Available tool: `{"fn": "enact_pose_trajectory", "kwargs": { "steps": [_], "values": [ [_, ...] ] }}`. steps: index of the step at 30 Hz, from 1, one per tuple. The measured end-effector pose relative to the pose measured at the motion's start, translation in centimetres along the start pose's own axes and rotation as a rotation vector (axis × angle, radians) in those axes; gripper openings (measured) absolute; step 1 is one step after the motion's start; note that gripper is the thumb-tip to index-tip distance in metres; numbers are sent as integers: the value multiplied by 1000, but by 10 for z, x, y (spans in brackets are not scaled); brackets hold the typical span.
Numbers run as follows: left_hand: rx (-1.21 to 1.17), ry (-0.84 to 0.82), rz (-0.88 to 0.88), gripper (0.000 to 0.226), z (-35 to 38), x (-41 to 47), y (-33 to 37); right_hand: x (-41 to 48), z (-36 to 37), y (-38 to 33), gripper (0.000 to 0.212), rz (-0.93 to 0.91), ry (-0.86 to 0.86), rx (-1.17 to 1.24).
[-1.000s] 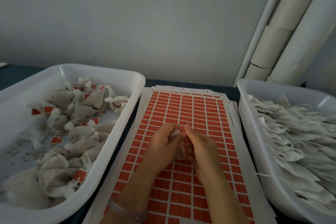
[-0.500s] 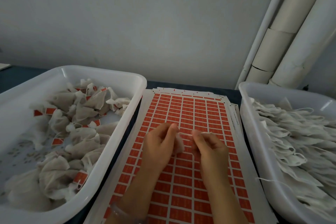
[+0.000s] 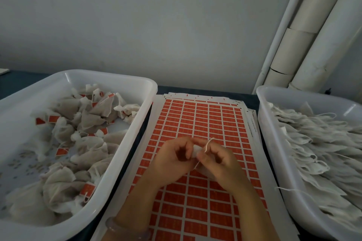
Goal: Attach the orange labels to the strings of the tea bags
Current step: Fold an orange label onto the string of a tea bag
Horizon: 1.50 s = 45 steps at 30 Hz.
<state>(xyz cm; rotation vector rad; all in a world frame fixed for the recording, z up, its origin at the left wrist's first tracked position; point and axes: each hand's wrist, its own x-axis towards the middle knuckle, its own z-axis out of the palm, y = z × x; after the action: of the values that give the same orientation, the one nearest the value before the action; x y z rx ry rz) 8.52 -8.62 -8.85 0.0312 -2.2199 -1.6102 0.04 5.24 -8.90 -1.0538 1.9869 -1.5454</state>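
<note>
Pinched between both hands, the tea bag (image 3: 195, 150) sits just above the middle of the label sheet (image 3: 201, 201). The left hand (image 3: 172, 157) grips its bunched top and the right hand (image 3: 219, 160) pinches the string (image 3: 208, 144). Both look light, limp and easily torn. The string is likely best held near its free end, kept taut for a sticker.

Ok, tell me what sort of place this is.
Probably a small hand-packing workstation for tea: a sheet of orange labels lies between two white tubs, the left tub holding labelled tea bags, the right tub unlabelled tea bags.
</note>
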Motion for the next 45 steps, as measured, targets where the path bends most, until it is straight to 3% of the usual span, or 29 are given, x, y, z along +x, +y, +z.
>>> {"fn": "enact_pose_trajectory", "kwargs": {
  "steps": [3,5,7,14,16,19,21,23,27,32,37,42,45],
  "values": [
    [387,19,-14,36,-1,0,2,0,-2,2,31,33,45,-102],
    [543,25,23,22,2,2,5,0,0,2,30,14,150,-113],
    [618,48,78,11,7,6,8,1,2,4,26,-20,269,-110],
    [851,55,-12,23,17,4,8,1,14,4,17,-191,445,-257],
    [706,51,-80,22,17,3,8,2,16,2,14,-263,433,-273],
    [-106,35,-309,34,18,1,13,0,18,-1,12,-369,350,-259],
    [-642,126,-419,27,16,1,14,-2,19,-2,10,-372,302,-260],
    [-831,167,-405,20,13,1,14,-3,21,-3,7,-359,299,-261],
    [-491,222,-384,33,12,0,6,-5,19,-4,5,-312,291,-177],
    [-201,104,-247,18,7,-2,8,-7,9,-10,25,-228,327,-43],
    [-130,-48,-203,11,0,-5,9,-8,8,-13,20,-168,347,44],
    [-183,-58,-108,21,5,-5,6,-6,13,-15,7,-3,269,140],
    [-312,-34,-89,30,5,-5,5,-6,12,-10,26,87,176,325]
  ]
}}
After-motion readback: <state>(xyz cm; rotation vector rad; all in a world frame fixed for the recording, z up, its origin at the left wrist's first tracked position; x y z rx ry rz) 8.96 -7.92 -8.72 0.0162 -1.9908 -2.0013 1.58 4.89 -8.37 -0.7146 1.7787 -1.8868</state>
